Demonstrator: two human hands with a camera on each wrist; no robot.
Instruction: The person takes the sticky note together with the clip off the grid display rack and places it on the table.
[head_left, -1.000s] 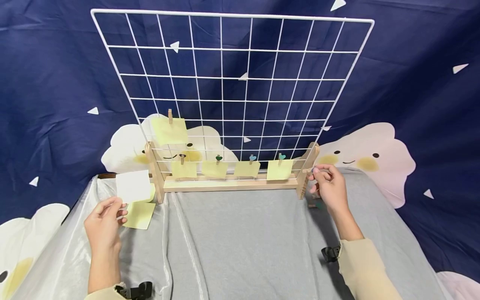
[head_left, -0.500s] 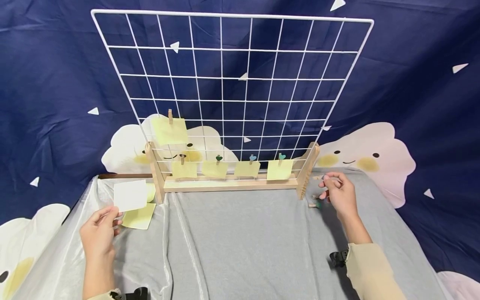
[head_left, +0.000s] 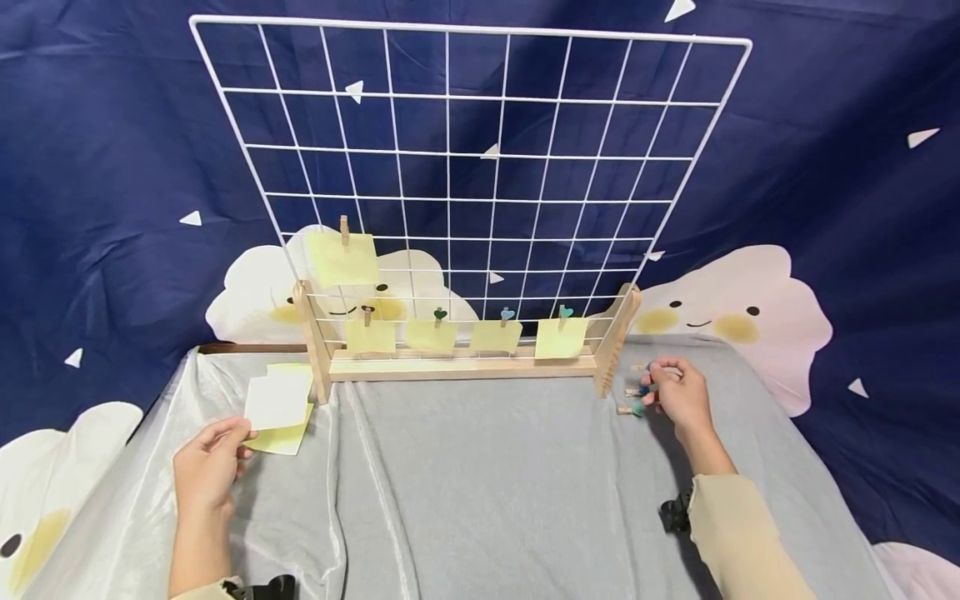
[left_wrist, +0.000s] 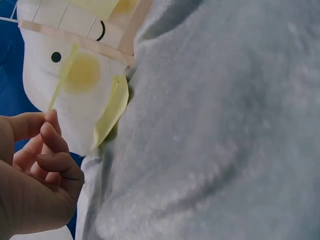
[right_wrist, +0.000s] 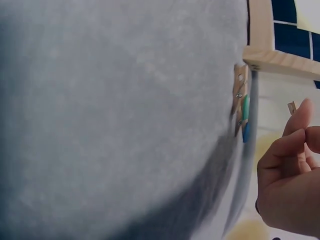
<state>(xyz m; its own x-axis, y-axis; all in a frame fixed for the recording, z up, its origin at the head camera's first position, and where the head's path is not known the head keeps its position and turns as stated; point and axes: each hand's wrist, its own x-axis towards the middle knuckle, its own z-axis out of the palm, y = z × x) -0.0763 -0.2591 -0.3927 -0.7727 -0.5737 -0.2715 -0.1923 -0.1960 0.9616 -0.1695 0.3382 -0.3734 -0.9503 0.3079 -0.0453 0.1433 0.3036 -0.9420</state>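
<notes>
My left hand pinches a pale sticky note by its lower left corner; edge-on in the left wrist view, the note looks yellow. Behind it, more yellow sticky notes lie on the cloth. At the right, the thumb and fingers of my right hand pinch a small wooden clothespin, whose tip shows past the thumb in the right wrist view. Just below lie a clothespin with a blue decoration and one with a green heart.
A white wire grid stands upright in a wooden stand. Clothespins hold several yellow notes on it: a row near the bottom, and one note higher at the left. Grey cloth covers the table; a blue curtain hangs behind.
My right hand has drawn back from the stand's right post, lower and to the right, still holding the clothespin. The left hand has dropped slightly, bringing its note over the ones lying there.
</notes>
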